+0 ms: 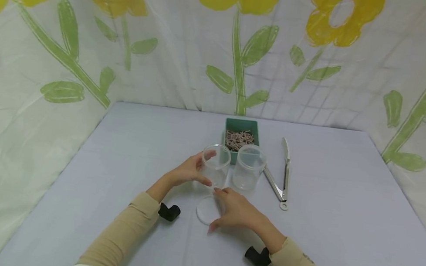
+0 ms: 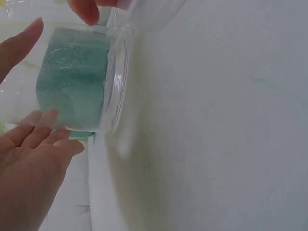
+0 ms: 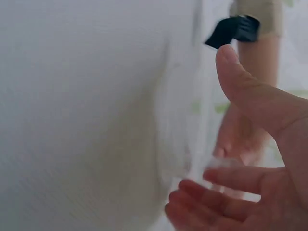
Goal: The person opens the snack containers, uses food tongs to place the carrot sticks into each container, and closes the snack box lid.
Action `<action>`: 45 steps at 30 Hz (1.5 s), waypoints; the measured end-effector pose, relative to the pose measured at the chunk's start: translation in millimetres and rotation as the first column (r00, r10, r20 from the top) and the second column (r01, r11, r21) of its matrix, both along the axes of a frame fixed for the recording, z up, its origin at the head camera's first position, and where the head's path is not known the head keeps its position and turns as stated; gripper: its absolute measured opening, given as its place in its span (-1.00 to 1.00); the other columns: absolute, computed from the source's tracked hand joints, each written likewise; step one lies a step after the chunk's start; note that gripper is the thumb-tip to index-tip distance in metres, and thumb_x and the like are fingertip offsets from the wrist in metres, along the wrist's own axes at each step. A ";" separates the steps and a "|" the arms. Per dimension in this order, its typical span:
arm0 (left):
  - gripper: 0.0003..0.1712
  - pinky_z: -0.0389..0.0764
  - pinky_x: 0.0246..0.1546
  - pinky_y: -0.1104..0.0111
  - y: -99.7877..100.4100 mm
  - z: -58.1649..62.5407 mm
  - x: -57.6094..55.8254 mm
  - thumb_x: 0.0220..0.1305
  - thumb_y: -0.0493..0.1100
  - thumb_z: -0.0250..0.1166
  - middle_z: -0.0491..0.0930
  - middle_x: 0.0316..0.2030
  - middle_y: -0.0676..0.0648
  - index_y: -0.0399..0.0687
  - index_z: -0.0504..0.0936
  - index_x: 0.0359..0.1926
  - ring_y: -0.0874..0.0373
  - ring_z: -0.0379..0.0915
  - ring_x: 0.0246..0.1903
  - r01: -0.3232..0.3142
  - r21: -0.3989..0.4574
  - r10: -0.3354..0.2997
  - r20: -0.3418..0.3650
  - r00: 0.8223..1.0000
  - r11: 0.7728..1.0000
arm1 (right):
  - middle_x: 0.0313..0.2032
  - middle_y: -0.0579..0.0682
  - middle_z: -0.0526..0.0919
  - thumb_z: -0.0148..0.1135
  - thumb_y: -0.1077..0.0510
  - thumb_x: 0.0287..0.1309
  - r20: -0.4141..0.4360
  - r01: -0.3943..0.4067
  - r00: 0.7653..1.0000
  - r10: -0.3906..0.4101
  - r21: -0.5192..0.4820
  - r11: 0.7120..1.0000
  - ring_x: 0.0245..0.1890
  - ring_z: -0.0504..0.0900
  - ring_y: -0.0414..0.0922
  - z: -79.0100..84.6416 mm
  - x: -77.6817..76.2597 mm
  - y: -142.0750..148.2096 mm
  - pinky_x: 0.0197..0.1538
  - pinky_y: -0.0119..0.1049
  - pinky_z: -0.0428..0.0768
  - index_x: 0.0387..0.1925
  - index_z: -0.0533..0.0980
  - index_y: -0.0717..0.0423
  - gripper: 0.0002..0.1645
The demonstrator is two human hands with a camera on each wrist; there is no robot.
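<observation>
My left hand (image 1: 189, 168) curves round the left clear plastic jar (image 1: 218, 175), which stands upright on the table; the thumb is at its near side and the fingers show through its far wall. In the left wrist view those fingers lie along the side of the jar (image 2: 115, 96). Just in front of the jar, a clear round lid (image 1: 206, 211) is on the table. My right hand (image 1: 237, 210) spreads its thumb and fingers around the lid's right side. In the right wrist view, the hand (image 3: 255, 178) looks widely spread; whether it touches the lid is blurred.
A second clear jar (image 1: 246, 178) stands right of the first. Behind the jars, a green box (image 1: 257, 140) holds many small brownish pieces (image 1: 237, 139). Metal tongs (image 1: 286, 176) lie spread to the right. A flowered curtain (image 1: 182, 59) hangs behind the table (image 1: 330, 208).
</observation>
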State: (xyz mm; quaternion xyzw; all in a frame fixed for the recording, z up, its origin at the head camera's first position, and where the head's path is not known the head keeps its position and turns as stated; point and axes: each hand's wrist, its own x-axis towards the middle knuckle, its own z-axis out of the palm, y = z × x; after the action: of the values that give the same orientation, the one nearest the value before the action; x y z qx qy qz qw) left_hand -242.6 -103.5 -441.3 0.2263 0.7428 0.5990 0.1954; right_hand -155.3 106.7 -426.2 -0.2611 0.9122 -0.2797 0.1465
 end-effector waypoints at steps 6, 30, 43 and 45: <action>0.14 -0.10 0.43 0.11 -27.4 3.8 7.0 0.01 -0.46 0.44 -0.04 0.49 -0.23 -0.27 -0.06 0.50 -0.10 -0.22 0.48 -0.012 -0.001 0.012 0.016 1.000 1.000 | -0.02 0.24 0.63 0.57 0.07 -0.12 -0.081 0.069 0.992 -0.096 -0.288 0.955 -0.05 0.61 0.15 34.2 -3.2 31.0 -0.02 -0.01 0.61 0.11 0.51 0.40 -0.22; 0.04 0.04 0.38 0.24 -70.8 28.7 40.1 0.16 -0.30 0.40 0.00 0.48 -0.22 -0.24 -0.05 0.51 -0.06 -0.12 0.46 -0.064 0.012 0.064 0.047 0.997 0.998 | 0.38 0.31 0.21 0.50 0.00 -0.01 0.013 0.469 0.872 -0.489 -0.308 0.828 0.29 0.30 0.30 63.3 -35.9 86.4 0.19 0.05 0.45 0.41 0.19 0.31 0.06; -0.13 0.05 0.38 0.08 -55.6 71.4 67.2 0.31 -0.27 0.28 0.05 0.46 -0.25 -0.28 0.00 0.49 -0.10 -0.11 0.45 0.326 -0.032 -0.326 -0.007 0.945 0.945 | 0.32 0.14 0.38 0.47 0.29 0.00 0.125 0.107 0.992 -0.023 -0.731 0.673 0.22 0.47 -0.19 76.1 1.3 79.4 0.11 -0.38 0.50 0.33 0.19 0.50 -0.06; -0.07 0.04 0.40 0.15 -44.4 69.9 68.0 0.31 -0.14 0.31 0.00 0.47 -0.28 -0.32 -0.03 0.49 -0.10 -0.14 0.46 0.372 0.026 -0.372 -0.010 0.928 0.928 | 0.30 0.03 0.42 0.47 0.25 0.02 0.095 -0.003 0.986 0.138 -0.813 0.582 0.18 0.48 -0.30 69.8 2.0 70.4 0.11 -0.37 0.51 0.32 0.20 0.53 -0.06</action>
State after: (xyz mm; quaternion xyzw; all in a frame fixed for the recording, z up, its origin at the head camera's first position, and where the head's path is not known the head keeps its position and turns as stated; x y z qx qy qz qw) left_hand -174.6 -147.9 -371.5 0.3671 0.6786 0.5608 0.3005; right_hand -153.4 177.1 -356.4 -0.3138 0.6598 -0.6769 0.0897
